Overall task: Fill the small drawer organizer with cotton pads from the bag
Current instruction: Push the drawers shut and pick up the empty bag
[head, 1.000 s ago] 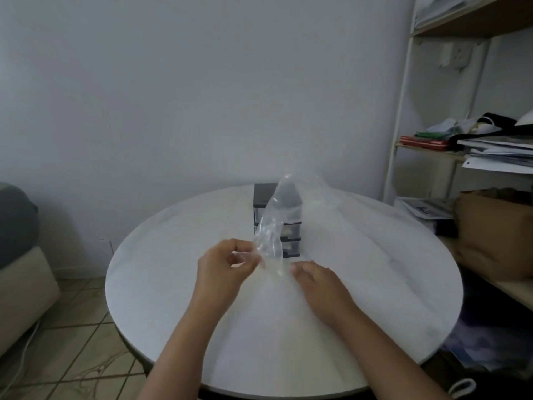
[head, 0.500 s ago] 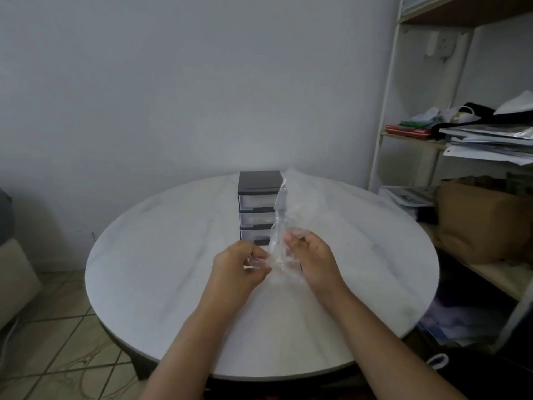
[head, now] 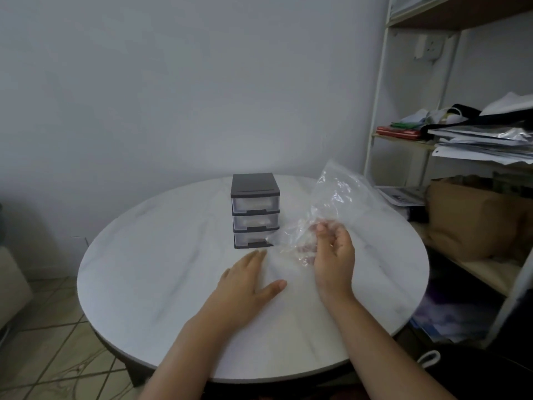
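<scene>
Taken off the clear crinkled plastic bag since half a second ago: left grip, now palm-down on the round white marble-patterned counter, fingers straight and slightly spread, holding nothing. Carried to the right as well, with the bag no longer in front of the small three-drawer organizer with dark grey frame and clear drawers. Pinching the bunched lower part of the bag with the right grip, fingers and thumb curled round the film. Rest of the bag rising up and to the right above the counter, heavily creased. Cannot tell whether any cotton pads lie inside it. Standing toward the far middle of the counter, just left of the bag: the organizer, upright, all three drawers pushed in, something whitish showing faintly through the upper two fronts. Beyond the counter's right edge, a white metal shelf unit carrying a stack of loose papers and, lower down, a brown paper bag. At lower left, beige tiled floor.
</scene>
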